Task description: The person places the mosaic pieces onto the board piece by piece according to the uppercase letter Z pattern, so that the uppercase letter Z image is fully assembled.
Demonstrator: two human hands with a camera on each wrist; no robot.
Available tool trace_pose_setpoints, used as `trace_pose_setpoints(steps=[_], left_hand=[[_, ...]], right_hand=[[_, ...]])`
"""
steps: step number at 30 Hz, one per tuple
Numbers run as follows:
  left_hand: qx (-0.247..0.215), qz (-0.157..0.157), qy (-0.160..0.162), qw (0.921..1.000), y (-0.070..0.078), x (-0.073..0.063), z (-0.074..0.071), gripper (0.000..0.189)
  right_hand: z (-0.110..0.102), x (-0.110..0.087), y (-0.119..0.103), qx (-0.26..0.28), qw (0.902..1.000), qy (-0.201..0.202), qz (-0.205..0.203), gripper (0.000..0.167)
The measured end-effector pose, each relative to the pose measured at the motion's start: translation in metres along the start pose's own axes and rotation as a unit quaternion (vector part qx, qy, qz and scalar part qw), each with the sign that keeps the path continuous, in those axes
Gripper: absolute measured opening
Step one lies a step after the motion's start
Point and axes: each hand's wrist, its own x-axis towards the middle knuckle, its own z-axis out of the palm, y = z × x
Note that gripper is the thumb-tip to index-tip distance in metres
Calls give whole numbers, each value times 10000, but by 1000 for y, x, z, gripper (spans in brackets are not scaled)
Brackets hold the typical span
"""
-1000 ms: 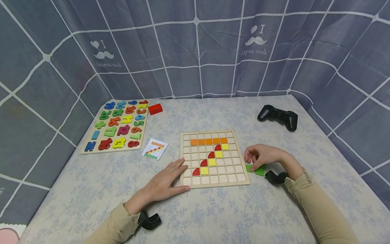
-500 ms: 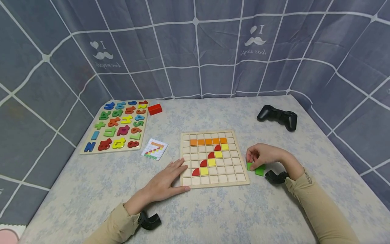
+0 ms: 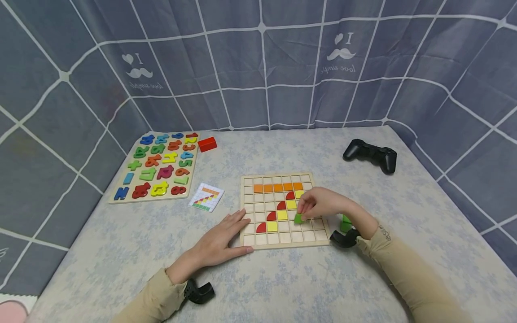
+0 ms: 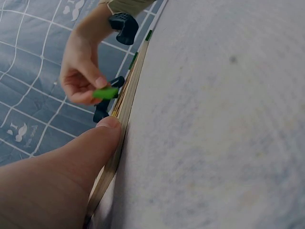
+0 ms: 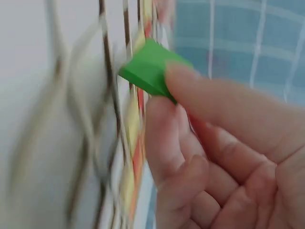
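Observation:
A wooden grid board (image 3: 258, 241) lies mid-table with a row of orange squares (image 3: 278, 187) and a diagonal of red quarter-circles (image 3: 271, 216) beside yellow squares (image 3: 282, 215). Above its right part, my right hand (image 3: 323, 202) pinches a green square tile (image 5: 150, 67) between thumb and fingertips; the left wrist view shows that tile (image 4: 105, 92) raised off the board. My left hand (image 3: 220, 240) rests with spread, straight fingers at the board's left edge, thumb at the near corner. More green tiles (image 3: 345, 223) lie right of the board, partly behind the right wrist.
A picture card (image 3: 206, 197) with a similar coloured pattern lies left of the board. Farther left is a number puzzle board (image 3: 155, 168), with red blocks (image 3: 207, 144) beside it. A black game controller (image 3: 369, 155) sits at the back right. A checked curtain (image 3: 258, 67) encloses the table.
The right hand has picked up a green tile from the pile beside the board and carried it left over the grid. The left hand has stayed in place.

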Motion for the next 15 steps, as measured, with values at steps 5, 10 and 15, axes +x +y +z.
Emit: trace_pose_setpoints(steps=[5, 10, 15], left_hand=[[21, 67, 3, 10000, 0, 0, 0, 79], [13, 94, 16, 10000, 0, 1, 0, 79], [-22, 133, 12, 9999, -1, 0, -1, 78]], right_hand=[[32, 27, -28, -242, 9993, -49, -270, 7], [54, 45, -51, -410, 9990, -102, -158, 7], [67, 54, -60, -866, 9962, -48, -105, 5]])
